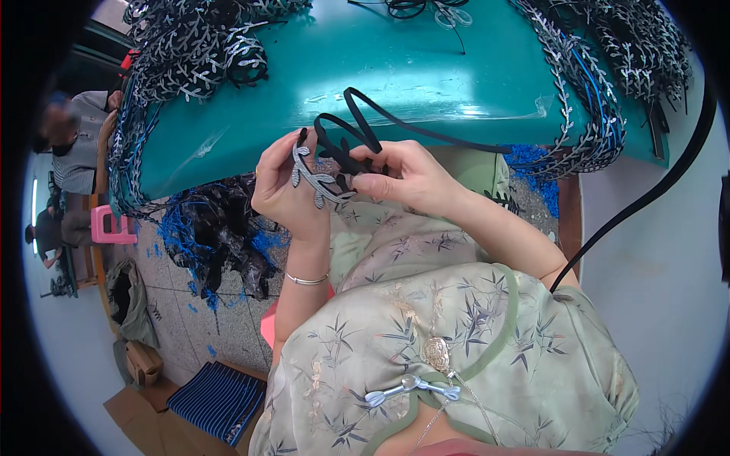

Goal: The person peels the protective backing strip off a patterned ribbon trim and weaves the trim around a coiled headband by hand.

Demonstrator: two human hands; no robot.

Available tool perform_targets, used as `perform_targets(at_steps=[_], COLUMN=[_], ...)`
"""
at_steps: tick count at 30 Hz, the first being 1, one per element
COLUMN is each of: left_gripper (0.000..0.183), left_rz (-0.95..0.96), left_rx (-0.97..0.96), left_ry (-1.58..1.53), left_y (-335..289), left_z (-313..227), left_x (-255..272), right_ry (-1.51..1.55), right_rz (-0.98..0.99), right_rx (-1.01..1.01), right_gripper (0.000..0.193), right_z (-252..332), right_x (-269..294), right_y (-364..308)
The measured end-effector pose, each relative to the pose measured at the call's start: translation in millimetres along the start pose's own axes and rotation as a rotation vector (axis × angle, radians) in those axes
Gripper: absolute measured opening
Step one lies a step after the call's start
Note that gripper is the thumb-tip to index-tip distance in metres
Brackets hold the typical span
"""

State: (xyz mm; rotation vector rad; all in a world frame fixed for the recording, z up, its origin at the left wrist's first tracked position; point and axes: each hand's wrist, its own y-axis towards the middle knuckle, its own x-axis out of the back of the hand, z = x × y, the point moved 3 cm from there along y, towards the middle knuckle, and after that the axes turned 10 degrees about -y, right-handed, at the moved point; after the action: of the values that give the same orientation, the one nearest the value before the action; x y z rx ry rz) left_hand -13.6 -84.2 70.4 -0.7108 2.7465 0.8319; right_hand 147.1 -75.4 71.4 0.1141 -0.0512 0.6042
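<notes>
In front of my lap, both hands are raised near the table's front edge. My left hand (283,186) is closed on one end of a leaf-patterned trim strip (315,182), silver-grey with black edges, which curves down across the gap toward my other hand. My right hand (407,178) pinches the strip's other side between thumb and fingers, together with a narrow black band (361,114). That band rises in loops above my fingers, and one length runs right to the table's edge. The exact grip under my right fingers is partly hidden.
A green-covered table (304,83) lies ahead, with heaps of leaf trim (190,53) at left and more trim (639,53) at right. Black and blue scraps (228,228) litter the floor. A pink stool (112,226) and another person (80,144) are at left.
</notes>
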Motion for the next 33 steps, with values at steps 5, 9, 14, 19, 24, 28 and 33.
perform_targets(at_steps=[5, 9, 14, 19, 24, 28, 33], left_gripper=[0.025, 0.027, 0.031, 0.021, 0.009, 0.009, 0.01], left_rz=[0.132, 0.099, 0.193, 0.195, 0.133, 0.061, 0.102], left_rx=[-0.188, 0.062, 0.627, 0.691, 0.629, 0.598, 0.546], left_ry=[-0.005, -0.091, -0.467, -0.362, -0.452, -0.455, -0.431], left_y=[-2.0, -0.3, -10.3, -5.8, 1.3, 7.2, 9.4], left_z=[-5.1, -15.6, -8.7, 5.6, 1.4, 3.5, -0.5], left_x=[-3.4, -12.8, -19.4, -10.0, -11.6, -7.3, -14.3], right_ry=[0.152, 0.159, -0.019, -0.263, -0.354, -0.51, -0.086], right_rz=[-0.072, -0.098, -0.133, -0.085, -0.009, -0.048, 0.255], right_rx=[-0.119, -0.073, 0.02, 0.088, 0.041, 0.062, -0.055], right_gripper=[0.032, 0.032, 0.033, 0.046, 0.069, 0.065, 0.054], right_z=[-3.7, 0.5, 7.7, 9.5, 5.3, -5.3, -23.7], right_x=[-2.4, 2.8, 8.6, 8.4, 34.8, 52.3, 43.1], right_y=[0.4, -2.5, -2.4, -2.8, -7.8, 2.2, 16.8])
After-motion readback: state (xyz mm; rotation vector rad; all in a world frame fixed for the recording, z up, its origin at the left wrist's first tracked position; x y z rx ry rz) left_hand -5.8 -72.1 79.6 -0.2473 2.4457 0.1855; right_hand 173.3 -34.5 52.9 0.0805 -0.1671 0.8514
